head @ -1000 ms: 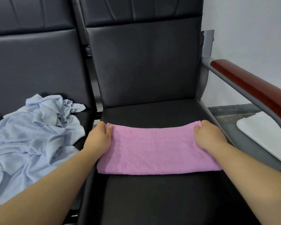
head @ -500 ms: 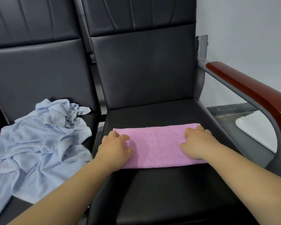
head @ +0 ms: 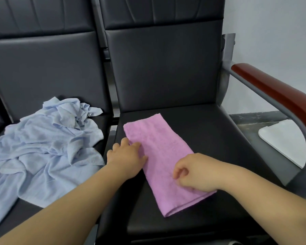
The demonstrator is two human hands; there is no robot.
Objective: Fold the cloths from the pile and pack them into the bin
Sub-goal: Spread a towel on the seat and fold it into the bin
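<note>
Nearest the camera, the right hand (head: 196, 172) is resting on the near part of the pink cloth (head: 159, 145), its fingers curling in toward the palm. Whether they are pinching a layer of towel cannot be told from this angle. Slightly farther off, the left hand (head: 126, 157) is lying with loosely spread fingers (head: 135, 144) touching the cloth's left edge and gripping nothing. The cloth is lying as a long folded strip, slanting across the black seat (head: 210, 128).

The step in hand looks like the next crosswise fold. Doing it well is calling for taking the near end by both corners, carrying it onto the far end, matching the edges, then pressing the crease flat so the layers are not sliding apart.

On the neighbouring seat the blue pile (head: 42, 147) is waiting, crumpled. Beyond the armrest (head: 272, 92), part of a white object (head: 283, 144) is showing.
</note>
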